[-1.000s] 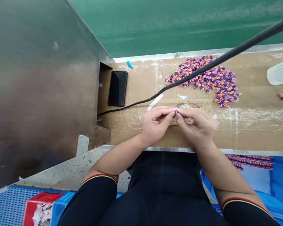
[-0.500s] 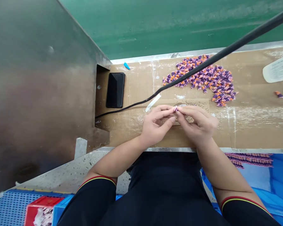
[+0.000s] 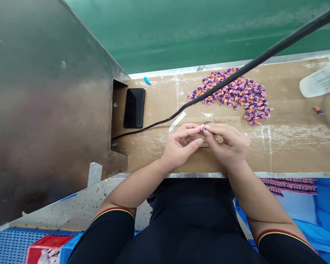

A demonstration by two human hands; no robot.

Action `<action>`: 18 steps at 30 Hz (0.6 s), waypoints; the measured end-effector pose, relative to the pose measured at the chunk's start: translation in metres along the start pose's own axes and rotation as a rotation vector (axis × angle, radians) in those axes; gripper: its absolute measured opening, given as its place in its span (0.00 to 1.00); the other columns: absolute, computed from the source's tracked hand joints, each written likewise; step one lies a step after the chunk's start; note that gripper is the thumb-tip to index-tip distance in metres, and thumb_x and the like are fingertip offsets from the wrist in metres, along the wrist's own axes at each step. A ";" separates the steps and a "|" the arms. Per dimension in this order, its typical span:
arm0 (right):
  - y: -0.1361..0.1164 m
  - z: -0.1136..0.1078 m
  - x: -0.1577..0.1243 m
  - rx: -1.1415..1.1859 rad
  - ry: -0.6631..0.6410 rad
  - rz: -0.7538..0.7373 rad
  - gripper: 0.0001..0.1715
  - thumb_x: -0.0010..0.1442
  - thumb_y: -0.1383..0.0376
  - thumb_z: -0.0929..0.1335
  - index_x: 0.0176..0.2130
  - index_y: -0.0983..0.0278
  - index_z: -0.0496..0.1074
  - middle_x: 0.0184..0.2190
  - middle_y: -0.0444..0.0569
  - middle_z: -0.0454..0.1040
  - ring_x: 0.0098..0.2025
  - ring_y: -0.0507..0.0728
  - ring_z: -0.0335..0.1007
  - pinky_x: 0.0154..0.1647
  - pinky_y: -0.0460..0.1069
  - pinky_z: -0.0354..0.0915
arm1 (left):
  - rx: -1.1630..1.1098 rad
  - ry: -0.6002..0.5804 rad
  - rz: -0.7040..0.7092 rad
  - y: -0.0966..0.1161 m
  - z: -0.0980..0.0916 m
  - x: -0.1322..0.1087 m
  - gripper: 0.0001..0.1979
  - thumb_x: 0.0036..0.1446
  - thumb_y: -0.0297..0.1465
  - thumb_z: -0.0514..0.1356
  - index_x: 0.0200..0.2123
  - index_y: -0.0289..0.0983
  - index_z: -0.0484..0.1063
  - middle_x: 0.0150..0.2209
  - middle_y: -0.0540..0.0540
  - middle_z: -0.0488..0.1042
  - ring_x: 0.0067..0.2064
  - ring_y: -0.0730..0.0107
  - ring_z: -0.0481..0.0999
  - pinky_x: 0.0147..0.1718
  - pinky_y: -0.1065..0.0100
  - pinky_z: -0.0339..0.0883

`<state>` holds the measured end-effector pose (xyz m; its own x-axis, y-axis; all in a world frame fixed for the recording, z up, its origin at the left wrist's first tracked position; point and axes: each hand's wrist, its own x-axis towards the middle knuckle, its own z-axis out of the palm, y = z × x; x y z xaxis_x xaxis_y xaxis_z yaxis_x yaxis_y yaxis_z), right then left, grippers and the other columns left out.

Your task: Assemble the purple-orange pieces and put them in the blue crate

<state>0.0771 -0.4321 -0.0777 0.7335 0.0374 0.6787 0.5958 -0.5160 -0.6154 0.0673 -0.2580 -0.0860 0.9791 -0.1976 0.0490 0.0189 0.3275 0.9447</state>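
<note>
Both hands meet over the table near its front edge, around a small purple and pink ribbon bow [image 3: 202, 127]. My right hand [image 3: 229, 143] pinches the bow between thumb and forefinger. From the other side, the fingertips of my left hand [image 3: 181, 143] close on it, while the left thumb stays apart, lower down. Fingers cover much of the bow. Beneath the hands lies a brown board [image 3: 233, 121] scattered with tiny dark specks, and a clear round object [image 3: 209, 124] is partly hidden behind the fingers. A pile of purple and orange ribbon bows [image 3: 236, 91] lies beyond.
A black cable [image 3: 187, 104] runs diagonally across the view. Left on the table are a phone [image 3: 134, 108], a blue cap-like piece [image 3: 146, 80] and a white strip [image 3: 177, 122]. A metal cabinet [image 3: 57, 110] borders the left; a whitish container [image 3: 320, 80] lies right.
The view has shifted slightly. Both hands stay together on the ribbon bow, which appears slightly turned, showing more of its pale pink edge.
</note>
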 end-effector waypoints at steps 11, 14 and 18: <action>0.060 -0.131 -0.004 -0.332 -0.202 0.145 0.05 0.69 0.63 0.76 0.43 0.55 0.87 0.37 0.46 0.89 0.36 0.59 0.87 0.37 0.52 0.81 | -0.132 -0.085 -0.155 0.003 -0.001 -0.002 0.23 0.57 0.38 0.81 0.56 0.45 0.87 0.51 0.40 0.85 0.47 0.66 0.86 0.47 0.69 0.84; 0.077 -0.168 -0.008 -0.463 -0.450 0.022 0.08 0.68 0.64 0.73 0.38 0.55 0.85 0.35 0.47 0.88 0.35 0.60 0.86 0.34 0.53 0.79 | -0.137 -0.078 -0.148 0.004 0.001 -0.002 0.21 0.58 0.39 0.80 0.53 0.43 0.88 0.46 0.42 0.85 0.44 0.70 0.84 0.45 0.73 0.82; 0.079 -0.179 -0.015 -0.436 -0.648 -0.051 0.10 0.67 0.68 0.70 0.37 0.55 0.83 0.37 0.47 0.87 0.36 0.60 0.85 0.37 0.54 0.80 | -0.089 -0.069 -0.116 0.002 0.001 -0.001 0.19 0.57 0.39 0.79 0.50 0.40 0.88 0.51 0.39 0.83 0.42 0.70 0.83 0.42 0.71 0.83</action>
<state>0.0541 -0.6260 -0.0650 0.8331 0.4935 0.2497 0.5503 -0.7848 -0.2851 0.0666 -0.2575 -0.0836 0.9531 -0.3008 -0.0334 0.1516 0.3788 0.9130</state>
